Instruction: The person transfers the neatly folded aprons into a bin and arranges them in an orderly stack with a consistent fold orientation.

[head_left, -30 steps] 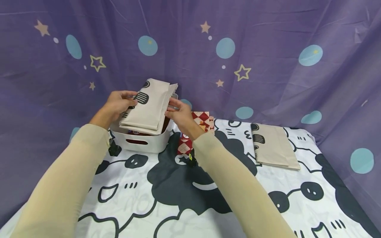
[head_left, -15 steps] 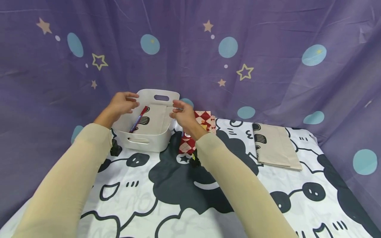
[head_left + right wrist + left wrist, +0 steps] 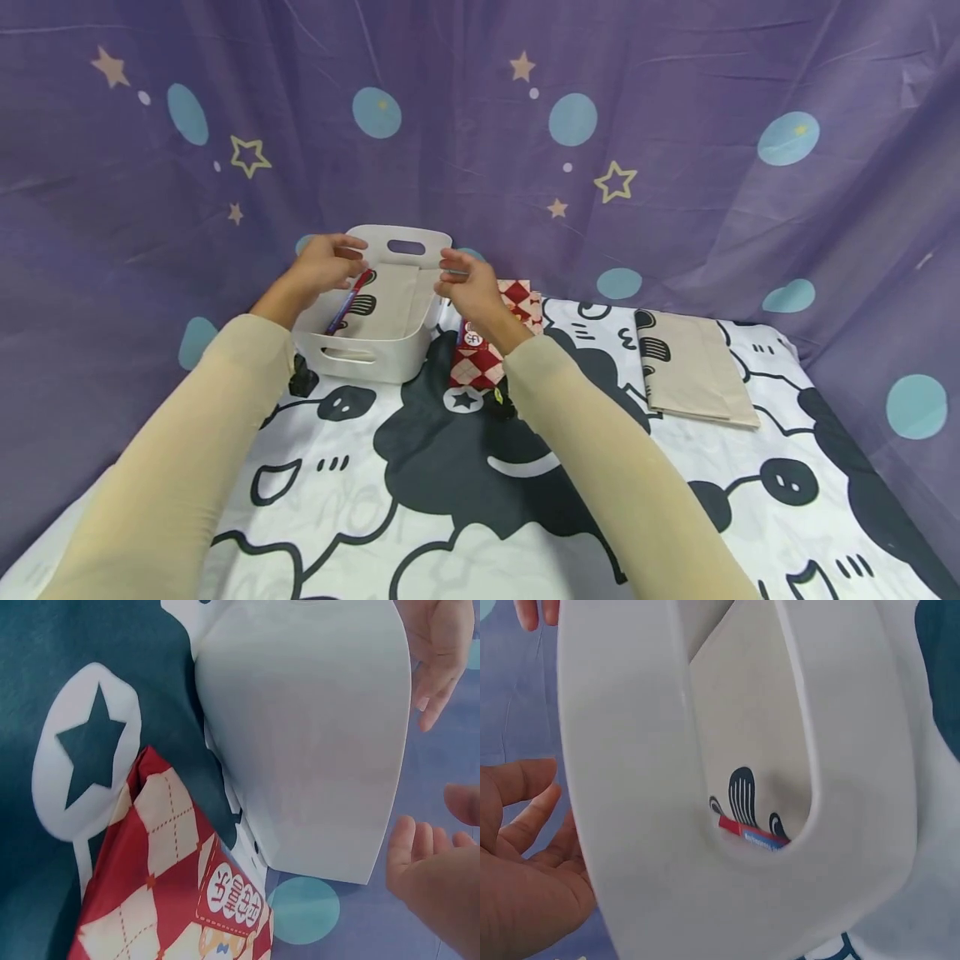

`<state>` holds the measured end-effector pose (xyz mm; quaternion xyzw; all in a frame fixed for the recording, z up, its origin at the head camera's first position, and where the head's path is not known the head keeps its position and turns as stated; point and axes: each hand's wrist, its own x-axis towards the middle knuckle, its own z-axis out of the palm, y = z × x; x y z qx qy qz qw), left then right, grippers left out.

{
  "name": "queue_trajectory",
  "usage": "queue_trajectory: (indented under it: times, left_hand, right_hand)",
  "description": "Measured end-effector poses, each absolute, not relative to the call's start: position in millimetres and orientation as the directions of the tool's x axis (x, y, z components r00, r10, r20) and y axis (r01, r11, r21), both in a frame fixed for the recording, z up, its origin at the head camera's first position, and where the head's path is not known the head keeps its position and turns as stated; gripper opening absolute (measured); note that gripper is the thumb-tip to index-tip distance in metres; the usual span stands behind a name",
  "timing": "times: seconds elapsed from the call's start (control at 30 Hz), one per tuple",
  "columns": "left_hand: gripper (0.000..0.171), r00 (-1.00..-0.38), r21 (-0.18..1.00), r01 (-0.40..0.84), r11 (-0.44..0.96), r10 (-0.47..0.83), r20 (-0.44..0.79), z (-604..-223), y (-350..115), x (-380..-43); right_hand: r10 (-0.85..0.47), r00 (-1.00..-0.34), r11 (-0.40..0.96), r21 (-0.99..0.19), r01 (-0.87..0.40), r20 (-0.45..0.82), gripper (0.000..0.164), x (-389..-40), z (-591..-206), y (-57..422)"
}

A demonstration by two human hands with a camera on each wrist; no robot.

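A white plastic basket (image 3: 411, 358) with handle slots stands at the back left. A folded cream cloth (image 3: 393, 300) with black prints lies in it. Along the cloth's left side shows a slim red-and-blue strip (image 3: 347, 302), lettered in white in the left wrist view (image 3: 759, 837). My left hand (image 3: 326, 262) is over the basket's left rim, fingers loosely bent and holding nothing. At the right rim is my right hand (image 3: 474, 292), its fingers relaxed too. The right wrist view has that hand (image 3: 439, 877) beside the basket wall (image 3: 315, 750) with a gap between.
Just right of the basket lies a red-and-cream checked folded cloth (image 3: 476, 367) with a printed label, partly behind my right forearm. Another folded cream cloth (image 3: 697, 367) rests farther right on the black-and-white patterned sheet (image 3: 337, 450). A purple curtain (image 3: 480, 100) hangs behind.
The cream cloth held between my hands a second ago now lies inside the basket, let go by both. Since then my left hand has shifted right over the rim, my right slightly right.
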<state>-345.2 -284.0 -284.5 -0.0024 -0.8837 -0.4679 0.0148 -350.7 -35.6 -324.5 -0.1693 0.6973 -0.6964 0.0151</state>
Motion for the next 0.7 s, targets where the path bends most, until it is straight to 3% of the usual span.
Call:
queue_trajectory:
  times: [0.7]
  left_hand:
    - [0.043,-0.995,0.878,0.076,0.474,0.09,0.037,-292,-229,-344]
  right_hand:
    - [-0.22,-0.924,0.105,-0.934,-0.34,0.312,0.052,-359,-345,16]
